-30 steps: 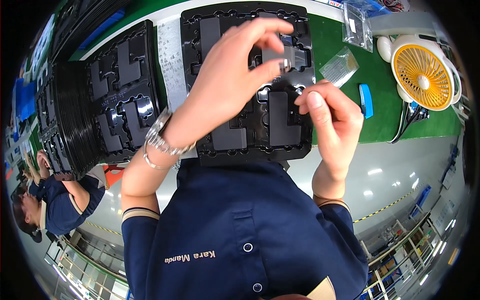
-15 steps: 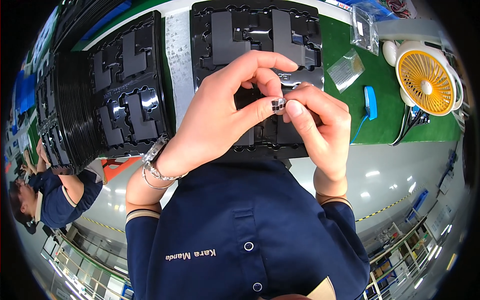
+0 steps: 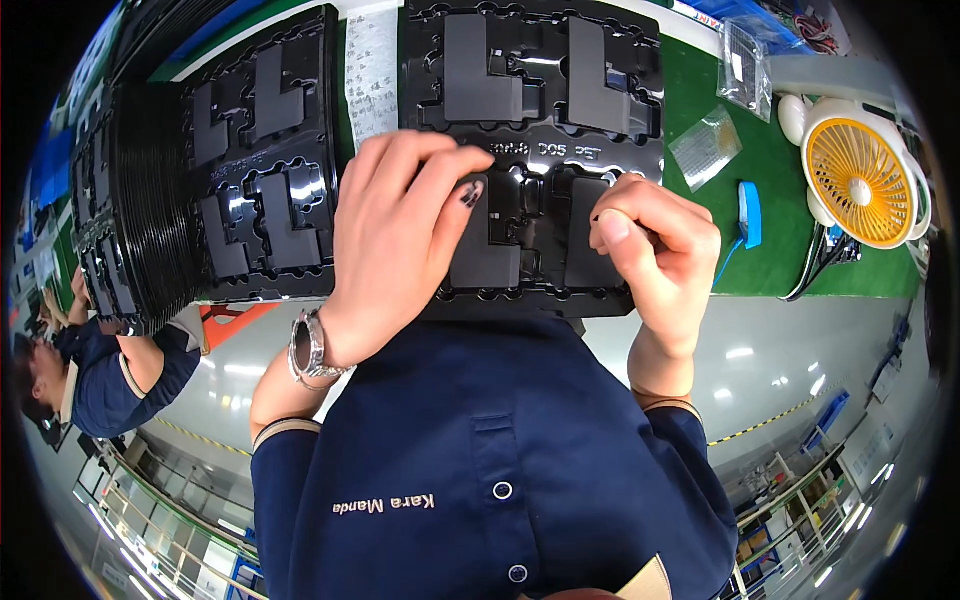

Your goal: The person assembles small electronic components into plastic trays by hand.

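Two own hands: one left hand (image 3: 400, 225) at 10 to 11 o'clock from mid-view, one right hand (image 3: 662, 250) between 2 and 3. One near tray (image 3: 540, 148) at 12 to 1 o'clock bears four L-pieces (image 3: 483, 85); one far tray (image 3: 262, 160) at 10 bears four more. One stack (image 3: 152, 200) stands between 9 and 10, its layers packed too tightly to count. One fan (image 3: 858, 180) and one blue strap (image 3: 750, 215) lie between 2 and 3, two clear bags (image 3: 705, 150) around 2, one watch (image 3: 303, 345) and one co-worker (image 3: 125, 385) between 8 and 9.
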A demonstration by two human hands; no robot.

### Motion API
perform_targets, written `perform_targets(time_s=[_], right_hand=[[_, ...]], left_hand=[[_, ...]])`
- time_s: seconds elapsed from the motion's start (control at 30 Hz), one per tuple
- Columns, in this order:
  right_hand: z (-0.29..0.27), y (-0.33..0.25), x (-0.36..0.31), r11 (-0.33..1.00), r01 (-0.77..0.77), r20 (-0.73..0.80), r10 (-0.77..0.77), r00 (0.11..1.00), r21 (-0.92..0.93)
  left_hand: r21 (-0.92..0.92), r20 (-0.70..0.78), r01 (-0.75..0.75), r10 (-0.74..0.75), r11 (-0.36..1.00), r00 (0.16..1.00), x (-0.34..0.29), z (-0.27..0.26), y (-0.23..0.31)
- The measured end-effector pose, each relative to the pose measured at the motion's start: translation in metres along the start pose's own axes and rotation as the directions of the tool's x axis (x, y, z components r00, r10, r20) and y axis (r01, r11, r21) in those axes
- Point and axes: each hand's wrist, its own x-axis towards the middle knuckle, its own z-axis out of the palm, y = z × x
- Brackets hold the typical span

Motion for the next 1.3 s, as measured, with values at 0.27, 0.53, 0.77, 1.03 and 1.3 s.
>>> perform_targets(time_s=[0.27, 0.53, 0.77, 1.03, 1.3], right_hand=[[0.008, 0.002, 0.002, 0.996, -0.056, 0.030, 0.054, 0.998, 0.075], [0.009, -0.001, 0.000, 0.984, -0.110, 0.072, 0.101, 0.992, 0.140], [0.014, -0.005, 0.000, 0.942, -0.254, 0.187, 0.215, 0.959, 0.220], [0.030, -0.011, 0.004, 0.988, -0.148, 0.122, 0.141, 0.982, 0.049], [0.034, -0.012, 0.005, 0.995, -0.104, 0.119, 0.103, 0.987, 0.004]], left_hand=[[0.234, 0.108, -0.003, -0.023, 0.972, 0.994, -0.021, 0.010, 0.005], [-0.317, 0.038, 0.084, -0.076, 0.945, 0.996, -0.021, 0.000, 0.002], [-0.554, 0.481, 0.444, -0.166, 0.704, 0.861, -0.032, -0.011, 0.009], [-0.778, 0.561, 0.609, -0.268, 0.153, 0.783, -0.017, -0.022, 0.009], [-0.841, 0.461, 0.515, -0.278, 0.167, 0.843, -0.014, -0.019, 0.014]])
